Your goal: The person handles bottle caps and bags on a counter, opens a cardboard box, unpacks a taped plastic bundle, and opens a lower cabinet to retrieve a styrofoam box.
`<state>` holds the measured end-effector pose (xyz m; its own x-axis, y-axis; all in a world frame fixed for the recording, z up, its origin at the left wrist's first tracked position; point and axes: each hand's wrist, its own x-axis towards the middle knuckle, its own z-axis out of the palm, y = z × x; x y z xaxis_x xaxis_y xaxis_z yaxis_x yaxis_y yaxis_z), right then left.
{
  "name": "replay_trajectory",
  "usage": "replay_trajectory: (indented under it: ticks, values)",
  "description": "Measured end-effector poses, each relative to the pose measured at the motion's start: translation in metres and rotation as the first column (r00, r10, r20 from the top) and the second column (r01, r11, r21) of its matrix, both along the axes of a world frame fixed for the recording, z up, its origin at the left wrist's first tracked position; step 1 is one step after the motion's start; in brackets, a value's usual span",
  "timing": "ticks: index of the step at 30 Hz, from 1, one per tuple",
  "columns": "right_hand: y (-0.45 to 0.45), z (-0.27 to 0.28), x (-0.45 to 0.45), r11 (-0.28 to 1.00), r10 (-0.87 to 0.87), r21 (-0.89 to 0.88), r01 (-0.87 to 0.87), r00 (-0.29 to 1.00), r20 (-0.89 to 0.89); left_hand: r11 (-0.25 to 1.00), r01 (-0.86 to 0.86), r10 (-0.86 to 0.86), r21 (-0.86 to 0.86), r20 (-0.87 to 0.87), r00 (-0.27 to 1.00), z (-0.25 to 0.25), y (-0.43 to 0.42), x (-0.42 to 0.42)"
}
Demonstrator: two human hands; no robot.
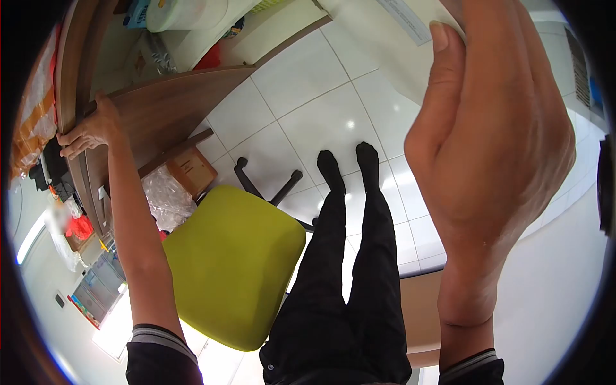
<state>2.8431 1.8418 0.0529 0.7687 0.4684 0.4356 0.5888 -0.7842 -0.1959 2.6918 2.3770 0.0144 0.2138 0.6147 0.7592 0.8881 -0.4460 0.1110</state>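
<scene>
My left hand (96, 131) reaches to the far left, its fingers bent over the edge of a brown wooden panel (167, 106) of a cabinet. Very near the camera on the right is my right hand (494, 128). Its thumb lies along the edge of a white panel (394, 48) that carries a printed grey strip. Part of that white edge shows between thumb and fingers; the fingertips are out of view past the top of the picture.
A lime-green swivel chair (234, 266) stands close by my legs. Beneath the wooden panel are a cardboard box (191, 170) and clear plastic wrap (165, 199). The cabinet shelf holds a white tub (186, 14). White tiles (321, 122) cover the floor around my feet.
</scene>
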Motion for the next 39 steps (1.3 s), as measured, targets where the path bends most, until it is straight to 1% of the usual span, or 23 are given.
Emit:
replay_trajectory:
  ticks: [3,6,9,12,15,18,21,24,27,31,34,37,39]
  values:
    - [-0.001,-0.001,0.0,1.0,-0.015,0.005,0.015,1.0,-0.007,1.0,0.006,-0.006,0.029,0.022,1.0,-0.003,0.009,-0.001]
    - [-0.001,-0.003,0.0,1.0,-0.022,0.014,0.022,1.0,0.0,1.0,-0.003,0.003,0.007,0.007,1.0,-0.001,0.01,-0.003]
    - [-0.002,-0.003,0.0,0.999,-0.029,0.024,0.029,1.0,0.0,0.999,0.038,-0.038,0.02,0.019,0.999,0.0,0.008,-0.003]
    - [-0.001,-0.002,0.0,0.999,-0.03,0.034,0.03,1.0,0.0,0.99,0.066,-0.059,0.122,-0.06,0.996,-0.001,0.02,-0.007]
    - [-0.001,-0.002,0.001,0.998,-0.036,0.043,0.036,0.999,0.001,0.992,0.034,-0.029,0.119,-0.042,0.999,-0.004,0.013,-0.006]
    - [0.002,-0.003,0.002,0.998,-0.035,0.044,0.035,0.999,0.002,0.99,0.114,-0.111,0.086,-0.039,0.993,0.001,0.006,-0.007]
    - [0.003,-0.002,0.003,0.998,-0.035,0.043,0.034,0.999,0.001,0.99,0.108,-0.108,0.09,-0.007,0.994,-0.001,0.008,-0.006]
    - [0.007,-0.001,0.006,0.998,-0.038,0.043,0.038,0.999,-0.001,0.979,0.143,-0.135,0.146,-0.062,0.989,-0.002,0.014,-0.01]
    - [0.012,0.002,0.009,0.998,-0.046,0.04,0.046,0.999,0.0,0.976,0.147,-0.134,0.163,-0.088,0.987,0.003,-0.004,-0.003]
    - [0.019,0.005,0.011,0.999,-0.038,0.027,0.038,0.999,-0.002,0.986,0.104,-0.1,0.13,-0.032,0.994,0.005,-0.024,0.004]
    - [0.022,0.007,0.01,0.999,-0.04,0.023,0.04,0.999,-0.005,0.991,0.09,-0.09,0.104,-0.001,0.996,0.004,-0.022,0.004]
    - [0.024,0.01,0.009,0.999,-0.046,0.026,0.046,0.999,-0.022,0.996,0.074,-0.077,0.053,0.055,0.996,0.005,-0.028,0.008]
    - [0.025,0.011,0.008,0.998,-0.058,0.021,0.058,0.998,-0.035,0.998,0.063,-0.064,0.026,0.059,0.996,0.007,-0.039,0.011]
